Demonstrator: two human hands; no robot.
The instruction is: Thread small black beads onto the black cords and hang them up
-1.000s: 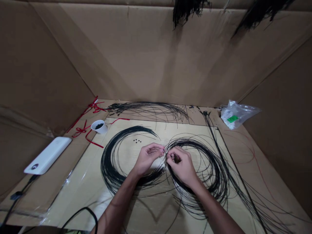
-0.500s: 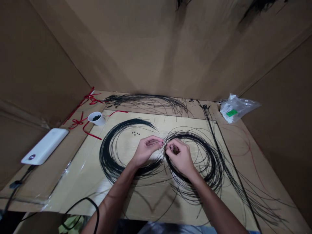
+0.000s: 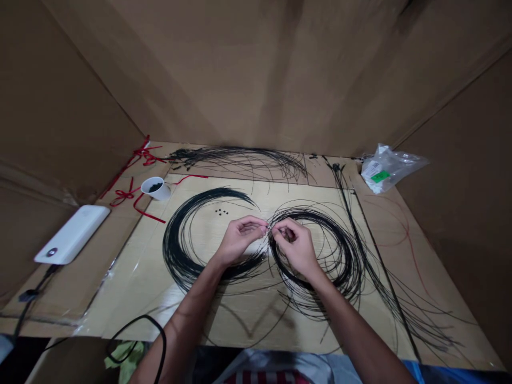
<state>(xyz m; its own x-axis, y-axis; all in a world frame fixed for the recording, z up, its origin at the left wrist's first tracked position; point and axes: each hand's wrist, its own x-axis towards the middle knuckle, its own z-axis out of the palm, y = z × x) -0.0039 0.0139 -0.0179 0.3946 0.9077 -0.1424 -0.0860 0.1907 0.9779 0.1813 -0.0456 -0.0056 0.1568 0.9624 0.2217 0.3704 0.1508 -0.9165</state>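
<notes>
Cardboard walls [image 3: 256,74], hands [image 3: 268,234] pinching thin cord [image 3: 269,230]

The left forearm [image 3: 191,314] and right forearm [image 3: 347,325] reach forward over the desk [image 3: 132,277] and converge above its middle. The left hand [image 3: 239,241] and right hand [image 3: 296,249] face each other, knuckles up, fingers curled, each thumb and forefinger pinched, tips almost meeting.

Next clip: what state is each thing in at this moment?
left hand, fingertips pinched on a black strand
right hand, pinching the same strand, fingers curled
left coil, lying flat, open arc
right coil, lying flat, looped, ends trailing
white cup, upright, dark bits inside
plastic bag, crumpled, lying down
power bank, lying flat
</notes>
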